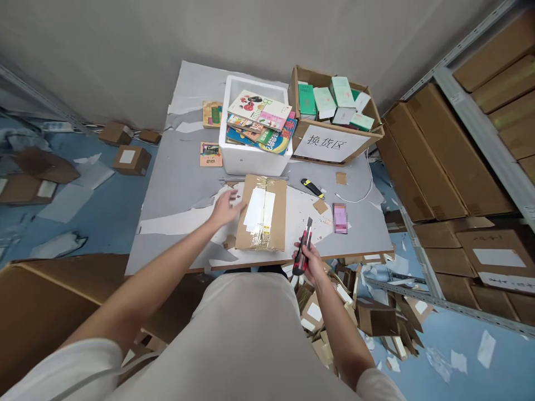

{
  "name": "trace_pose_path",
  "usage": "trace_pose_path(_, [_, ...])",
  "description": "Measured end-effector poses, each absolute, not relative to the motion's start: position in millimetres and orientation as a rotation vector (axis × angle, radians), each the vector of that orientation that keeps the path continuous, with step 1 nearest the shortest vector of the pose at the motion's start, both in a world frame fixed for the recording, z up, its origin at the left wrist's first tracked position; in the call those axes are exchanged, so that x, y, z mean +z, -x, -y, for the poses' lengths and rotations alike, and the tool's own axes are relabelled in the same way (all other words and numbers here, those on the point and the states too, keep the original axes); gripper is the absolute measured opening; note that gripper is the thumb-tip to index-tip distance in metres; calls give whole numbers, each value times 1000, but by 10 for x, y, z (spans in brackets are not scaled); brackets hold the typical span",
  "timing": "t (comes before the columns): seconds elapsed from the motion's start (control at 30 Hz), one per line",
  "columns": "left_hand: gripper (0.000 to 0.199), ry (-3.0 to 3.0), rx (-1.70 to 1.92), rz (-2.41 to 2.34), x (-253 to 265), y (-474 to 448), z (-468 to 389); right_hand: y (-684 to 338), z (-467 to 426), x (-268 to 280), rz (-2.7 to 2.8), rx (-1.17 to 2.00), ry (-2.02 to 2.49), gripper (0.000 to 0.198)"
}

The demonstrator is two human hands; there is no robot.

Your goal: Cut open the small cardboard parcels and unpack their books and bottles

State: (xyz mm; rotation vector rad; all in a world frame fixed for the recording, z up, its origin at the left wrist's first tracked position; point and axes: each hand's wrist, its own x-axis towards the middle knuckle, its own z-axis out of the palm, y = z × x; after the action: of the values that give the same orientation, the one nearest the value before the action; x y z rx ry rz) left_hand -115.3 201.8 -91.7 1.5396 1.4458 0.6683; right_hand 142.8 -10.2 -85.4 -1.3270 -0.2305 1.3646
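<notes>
2 hands, left point(226, 207) open beside taped parcel point(262, 213), right point(308, 260) gripping red cutter point(304, 248), foam box point(254, 129) behind

Short white sleeves, pale beige top, bare forearms, left hand point(225, 207) and right hand point(310, 262) ungloved.

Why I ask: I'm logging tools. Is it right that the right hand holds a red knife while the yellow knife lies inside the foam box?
Not quite. The head view shows the right hand holding the red knife, but the yellow knife lies on the table, beside the foam box.
</notes>
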Motion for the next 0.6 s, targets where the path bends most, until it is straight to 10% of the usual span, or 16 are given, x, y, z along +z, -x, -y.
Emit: trace_pose_path(0.6, [41,-1594,674,-1482,-990,1150,-2767,-1444,-46,-953,151,1466,1284,50])
